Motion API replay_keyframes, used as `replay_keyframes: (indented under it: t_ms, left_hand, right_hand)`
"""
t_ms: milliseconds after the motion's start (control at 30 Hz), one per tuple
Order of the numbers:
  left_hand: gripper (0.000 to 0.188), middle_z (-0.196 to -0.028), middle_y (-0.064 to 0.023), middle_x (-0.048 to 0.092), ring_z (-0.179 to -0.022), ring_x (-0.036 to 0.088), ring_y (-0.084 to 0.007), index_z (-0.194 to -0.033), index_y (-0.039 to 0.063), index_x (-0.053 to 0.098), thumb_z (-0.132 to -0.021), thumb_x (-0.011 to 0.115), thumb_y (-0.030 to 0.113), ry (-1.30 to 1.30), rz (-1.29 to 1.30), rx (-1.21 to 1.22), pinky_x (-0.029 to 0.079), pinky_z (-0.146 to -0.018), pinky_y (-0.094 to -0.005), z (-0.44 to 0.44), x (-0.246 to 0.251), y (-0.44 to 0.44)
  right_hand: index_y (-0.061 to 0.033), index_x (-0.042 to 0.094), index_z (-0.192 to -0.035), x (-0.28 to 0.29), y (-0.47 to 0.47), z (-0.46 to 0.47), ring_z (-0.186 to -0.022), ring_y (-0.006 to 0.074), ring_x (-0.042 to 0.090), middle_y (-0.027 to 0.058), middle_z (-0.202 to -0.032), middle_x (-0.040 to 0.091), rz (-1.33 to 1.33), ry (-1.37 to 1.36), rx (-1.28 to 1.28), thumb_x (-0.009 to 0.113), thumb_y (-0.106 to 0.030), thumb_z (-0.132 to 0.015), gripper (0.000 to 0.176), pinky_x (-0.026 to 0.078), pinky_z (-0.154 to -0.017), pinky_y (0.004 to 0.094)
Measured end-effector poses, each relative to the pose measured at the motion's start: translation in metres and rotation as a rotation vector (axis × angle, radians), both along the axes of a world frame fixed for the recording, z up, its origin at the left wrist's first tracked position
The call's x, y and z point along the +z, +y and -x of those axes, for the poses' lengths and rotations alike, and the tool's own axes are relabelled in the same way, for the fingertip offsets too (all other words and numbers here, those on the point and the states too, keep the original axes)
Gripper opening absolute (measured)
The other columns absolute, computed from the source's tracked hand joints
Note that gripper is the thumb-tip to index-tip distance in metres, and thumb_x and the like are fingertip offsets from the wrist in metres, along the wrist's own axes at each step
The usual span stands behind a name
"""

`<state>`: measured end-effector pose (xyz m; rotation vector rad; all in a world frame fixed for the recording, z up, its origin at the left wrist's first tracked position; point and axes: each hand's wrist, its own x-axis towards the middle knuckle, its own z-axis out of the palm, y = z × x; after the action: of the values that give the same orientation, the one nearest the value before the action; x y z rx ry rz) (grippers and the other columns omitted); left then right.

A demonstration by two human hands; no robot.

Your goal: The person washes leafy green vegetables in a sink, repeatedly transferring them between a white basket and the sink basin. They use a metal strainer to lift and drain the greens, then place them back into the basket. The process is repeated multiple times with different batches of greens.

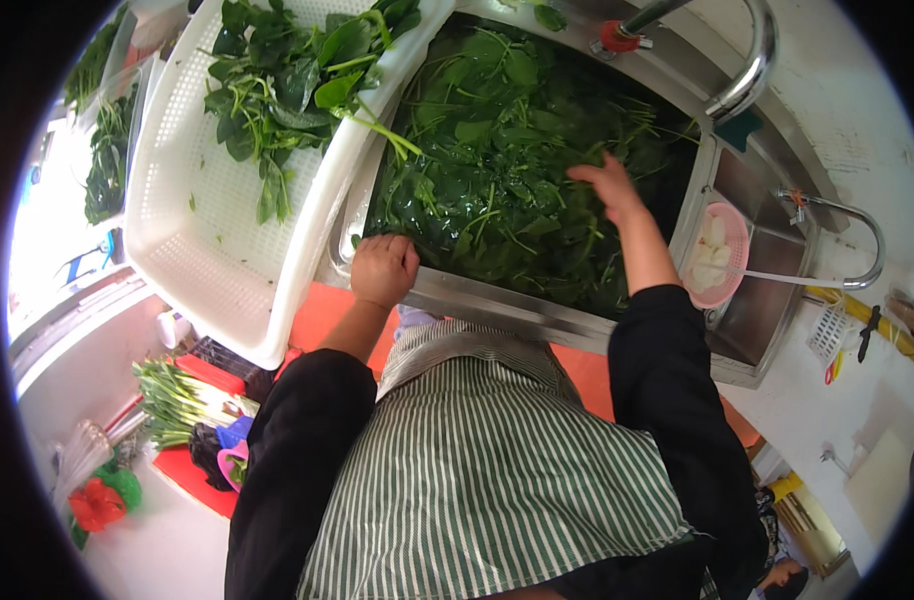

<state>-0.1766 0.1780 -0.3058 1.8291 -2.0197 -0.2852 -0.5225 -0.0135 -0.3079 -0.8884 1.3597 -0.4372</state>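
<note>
A stainless-steel sink [502,300] full of dark water lies before me, with many loose leafy greens [494,142] floating in it. My left hand [384,270] is curled over the sink's front rim near the left corner, its fingertips hidden. Over the right part of the water is my right hand [614,187], thumb and fingers spread, partly at the surface and holding nothing that I can see. Left of the sink, a white perforated plastic basket [194,217] holds a heap of wet greens [292,82], some stems hanging over its edge.
A chrome faucet [757,67] arches at the back right. In the smaller sink basin [772,277], water from a second faucet [869,232] runs toward a pink basket [734,240] of pale pieces. Leeks or scallions [179,405] lie lower left. A person [783,574] is at lower right.
</note>
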Motion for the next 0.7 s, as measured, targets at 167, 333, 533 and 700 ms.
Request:
replay_keyframes:
  t_ms: [167, 333, 533, 700]
  left_hand:
    - [0.009, -0.073, -0.0082, 0.062, -0.071, 0.061, -0.0276, -0.075, 0.007, 0.06, -0.08, 0.063, 0.014, 0.013, 0.07, -0.007, 0.047, -0.07, -0.0399, 0.001, -0.002, -0.001]
    - [0.009, -0.072, -0.008, 0.061, -0.071, 0.06, -0.0279, -0.073, 0.008, 0.058, -0.078, 0.063, 0.013, 0.031, 0.065, -0.006, 0.047, -0.07, -0.0403, 0.001, -0.001, -0.002]
    - [0.011, -0.069, -0.0078, 0.059, -0.069, 0.059, -0.0277, -0.071, 0.008, 0.056, -0.078, 0.063, 0.013, 0.034, 0.039, -0.023, 0.046, -0.069, -0.0405, 0.001, 0.0, -0.001]
    - [0.011, -0.069, -0.0079, 0.058, -0.069, 0.059, -0.0274, -0.07, 0.008, 0.055, -0.077, 0.064, 0.013, 0.029, 0.031, -0.014, 0.045, -0.067, -0.0399, 0.0, 0.0, -0.001]
  right_hand:
    - [-0.0058, 0.013, -0.154, 0.016, 0.007, -0.001, -0.132, 0.0338, 0.044, 0.0264, -0.144, 0.04, 0.274, 0.417, 0.022, 0.083, -0.038, -0.071, 0.113, 0.039, -0.106, 0.0423]
    - [-0.0226, -0.011, -0.155, 0.001, 0.043, -0.072, -0.142, 0.0493, 0.019, 0.0297, -0.157, 0.003, 0.242, 0.797, 0.364, 0.081, -0.058, -0.067, 0.132, 0.026, -0.109, 0.0644]
    - [-0.0208, 0.003, -0.156, -0.048, 0.029, -0.104, -0.142, 0.0421, 0.024, 0.0242, -0.158, 0.014, 0.003, 0.937, 0.511, 0.078, -0.049, -0.074, 0.115, 0.034, -0.108, 0.0548]
    - [-0.0076, 0.023, -0.152, -0.093, 0.001, -0.097, -0.132, 0.0339, 0.043, 0.0245, -0.143, 0.042, -0.004, 0.763, 0.465, 0.078, -0.036, -0.075, 0.099, 0.041, -0.104, 0.0411]
